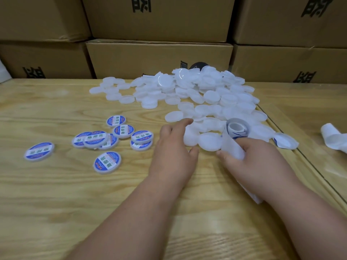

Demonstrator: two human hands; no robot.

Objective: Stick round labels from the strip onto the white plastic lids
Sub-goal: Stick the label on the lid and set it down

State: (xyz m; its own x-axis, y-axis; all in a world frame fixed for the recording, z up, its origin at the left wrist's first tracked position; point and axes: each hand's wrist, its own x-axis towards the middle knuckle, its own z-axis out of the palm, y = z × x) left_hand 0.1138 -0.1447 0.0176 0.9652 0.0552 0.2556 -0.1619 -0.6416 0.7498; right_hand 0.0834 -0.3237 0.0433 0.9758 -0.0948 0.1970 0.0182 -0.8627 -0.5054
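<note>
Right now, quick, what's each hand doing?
Left hand: open, fingers reaching over the plain white lids, gripping nothing.
Right hand: holds the label strip, fingers curled round it.

White lids heaped far right; labelled lids scattered left; curled strip, seemingly labels inside.

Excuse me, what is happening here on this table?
A person is labelling lids. The right hand holds the label strip, and the left hand reaches toward the pile of plain lids. Several labelled lids already lie to the left on the wooden table. Cardboard boxes stand behind.
</note>
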